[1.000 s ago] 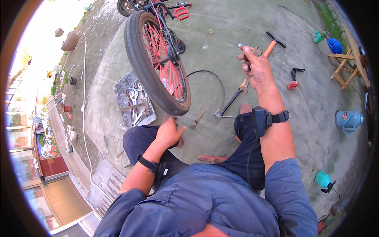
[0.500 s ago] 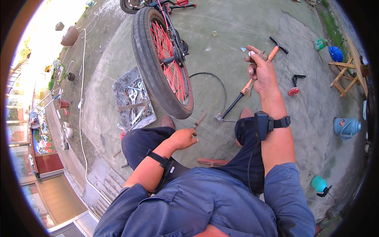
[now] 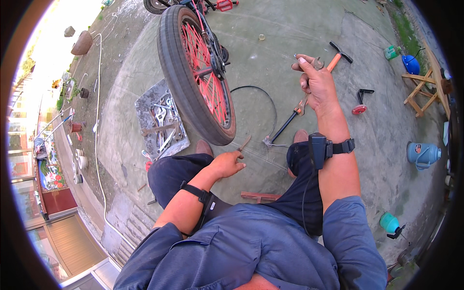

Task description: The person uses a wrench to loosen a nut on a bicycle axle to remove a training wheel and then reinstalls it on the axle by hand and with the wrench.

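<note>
From the head view: clamping a grey metal open-ended wrench (image 3: 318,63) in the grip of the right hand (image 3: 316,83), raised ahead on the right. Holding the left hand (image 3: 226,165) low in front, with its grip loose and apart, over the near end of a narrow brown wooden tool (image 3: 246,142); cannot tell whether touching it. Facing a bicycle wheel with black tyre and red spokes (image 3: 205,72), ahead on the left, beside a grey rectangular tray (image 3: 143,105) of metal tools (image 3: 161,115) on the grey-green concrete floor (image 3: 270,58).
</note>
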Action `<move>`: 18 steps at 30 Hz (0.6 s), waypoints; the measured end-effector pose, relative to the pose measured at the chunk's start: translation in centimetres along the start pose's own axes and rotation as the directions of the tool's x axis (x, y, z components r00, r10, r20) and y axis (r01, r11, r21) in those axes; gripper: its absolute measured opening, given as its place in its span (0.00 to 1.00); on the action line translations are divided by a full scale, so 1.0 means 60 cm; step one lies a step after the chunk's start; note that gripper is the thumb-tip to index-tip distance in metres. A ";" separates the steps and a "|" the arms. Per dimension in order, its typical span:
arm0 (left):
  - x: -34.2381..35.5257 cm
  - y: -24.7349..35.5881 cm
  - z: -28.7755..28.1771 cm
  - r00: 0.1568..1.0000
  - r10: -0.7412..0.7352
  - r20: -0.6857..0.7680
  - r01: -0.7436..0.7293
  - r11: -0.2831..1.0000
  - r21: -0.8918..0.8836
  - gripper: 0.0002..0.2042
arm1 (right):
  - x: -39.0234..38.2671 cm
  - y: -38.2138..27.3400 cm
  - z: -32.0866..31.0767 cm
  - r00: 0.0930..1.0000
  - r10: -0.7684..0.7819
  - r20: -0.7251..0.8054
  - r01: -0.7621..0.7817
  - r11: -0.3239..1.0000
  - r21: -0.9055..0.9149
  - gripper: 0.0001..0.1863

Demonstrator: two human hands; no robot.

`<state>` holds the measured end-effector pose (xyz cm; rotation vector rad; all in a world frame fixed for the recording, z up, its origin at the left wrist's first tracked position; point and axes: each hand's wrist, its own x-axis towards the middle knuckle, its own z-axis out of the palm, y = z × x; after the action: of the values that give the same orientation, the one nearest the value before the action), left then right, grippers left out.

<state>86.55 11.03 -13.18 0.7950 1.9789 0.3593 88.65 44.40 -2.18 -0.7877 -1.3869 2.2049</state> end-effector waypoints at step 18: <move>0.008 -0.013 0.009 0.995 0.065 -0.070 -0.064 0.998 0.025 0.20 | 0.000 0.002 -0.005 0.999 0.032 -0.017 -0.032 0.999 -0.004 0.13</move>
<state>86.57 10.69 -14.20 0.8732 2.0293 0.4083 88.81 44.55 -2.39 -0.8334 -1.3806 2.2153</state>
